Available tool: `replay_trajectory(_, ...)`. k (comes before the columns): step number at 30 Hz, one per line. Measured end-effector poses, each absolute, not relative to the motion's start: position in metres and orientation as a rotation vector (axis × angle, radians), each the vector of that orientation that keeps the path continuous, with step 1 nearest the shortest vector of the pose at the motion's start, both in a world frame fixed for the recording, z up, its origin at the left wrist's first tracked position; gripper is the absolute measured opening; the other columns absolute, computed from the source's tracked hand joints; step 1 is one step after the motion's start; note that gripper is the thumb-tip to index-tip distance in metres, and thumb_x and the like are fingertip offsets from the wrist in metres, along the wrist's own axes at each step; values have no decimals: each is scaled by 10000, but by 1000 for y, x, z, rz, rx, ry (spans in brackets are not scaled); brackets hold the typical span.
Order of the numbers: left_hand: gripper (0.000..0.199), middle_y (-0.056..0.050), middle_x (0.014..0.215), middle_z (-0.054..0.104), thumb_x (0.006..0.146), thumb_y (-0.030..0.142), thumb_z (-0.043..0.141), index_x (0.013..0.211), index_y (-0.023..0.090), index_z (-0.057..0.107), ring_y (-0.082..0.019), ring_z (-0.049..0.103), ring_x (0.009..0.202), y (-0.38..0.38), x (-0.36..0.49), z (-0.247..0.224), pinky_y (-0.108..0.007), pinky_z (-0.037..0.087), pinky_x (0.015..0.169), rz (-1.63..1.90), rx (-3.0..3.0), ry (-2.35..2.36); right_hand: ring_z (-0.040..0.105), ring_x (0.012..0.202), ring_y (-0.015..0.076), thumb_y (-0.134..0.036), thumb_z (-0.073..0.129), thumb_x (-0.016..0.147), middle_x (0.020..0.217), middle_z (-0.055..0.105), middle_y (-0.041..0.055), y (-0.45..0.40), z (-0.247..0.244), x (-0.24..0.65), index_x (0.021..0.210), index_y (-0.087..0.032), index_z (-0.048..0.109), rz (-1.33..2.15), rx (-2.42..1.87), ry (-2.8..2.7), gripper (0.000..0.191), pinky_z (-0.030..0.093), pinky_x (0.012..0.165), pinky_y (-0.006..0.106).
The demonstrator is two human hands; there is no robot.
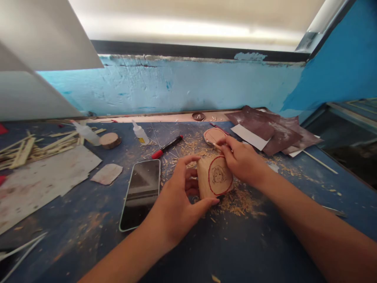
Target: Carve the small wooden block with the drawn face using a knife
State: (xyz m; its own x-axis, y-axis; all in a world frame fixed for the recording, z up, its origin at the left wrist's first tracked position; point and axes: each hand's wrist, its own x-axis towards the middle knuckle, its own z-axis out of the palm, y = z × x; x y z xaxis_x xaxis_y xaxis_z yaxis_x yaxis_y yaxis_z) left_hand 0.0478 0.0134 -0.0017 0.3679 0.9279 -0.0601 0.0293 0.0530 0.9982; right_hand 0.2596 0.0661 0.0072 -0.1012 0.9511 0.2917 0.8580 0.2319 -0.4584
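A pale wooden block point(219, 177) stands tilted over the table, with a face drawn inside a red circle on its front. My left hand point(184, 196) is closed around its left side, thumb at the lower edge and fingers behind. At the upper right of the block is my right hand point(243, 159), its fingers pinched on a slim, light-coloured stick-like tool point(215, 145) whose kind I cannot make out. Behind that hand lies a round wooden piece point(214, 135) with a red outline. Wood shavings point(235, 202) are heaped below the block.
A phone point(141, 192) and a red marker point(167, 147) lie left of the block. Farther back are glue bottles point(140, 133) and a wood slice point(109, 140). Wood strips point(25, 151) and stained paper point(38, 184) occupy the left; brown sandpaper sheets point(273, 131) lie back right.
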Motion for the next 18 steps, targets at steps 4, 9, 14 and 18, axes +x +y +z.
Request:
replay_trajectory(4,792,-64,1283,706,794,175,863,1376,313,344,-227,770,1045,16,44,3,-387,629,934,913,1281,924,746,828,241,-282,478,1068,963,792,69,61,17,255,1221,-223,666,216,-1512,-1872,249,533,753,363)
replay_trajectory(9,892,-92,1209,747,788,158,865,1477,289,314,-241,785,975,28,37,11,-355,672,805,962,988,932,754,862,187,-301,458,1092,1050,773,43,50,22,246,1294,-244,596,282,-1315,-1795,251,576,758,323)
replay_trajectory(14,709,-99,1062,765,754,167,875,1341,204,480,-251,780,821,38,34,20,-352,687,632,1104,842,1008,700,740,147,-341,416,1103,1120,692,54,57,21,251,1407,-279,433,589,-1271,-1718,311,579,669,311)
replay_trajectory(18,596,-81,1059,748,719,66,842,1191,197,503,-198,751,767,40,31,31,-302,676,596,1363,743,1086,693,765,177,-387,549,1038,1038,690,79,63,20,263,1402,-201,486,848,-1377,-1899,414,595,705,340)
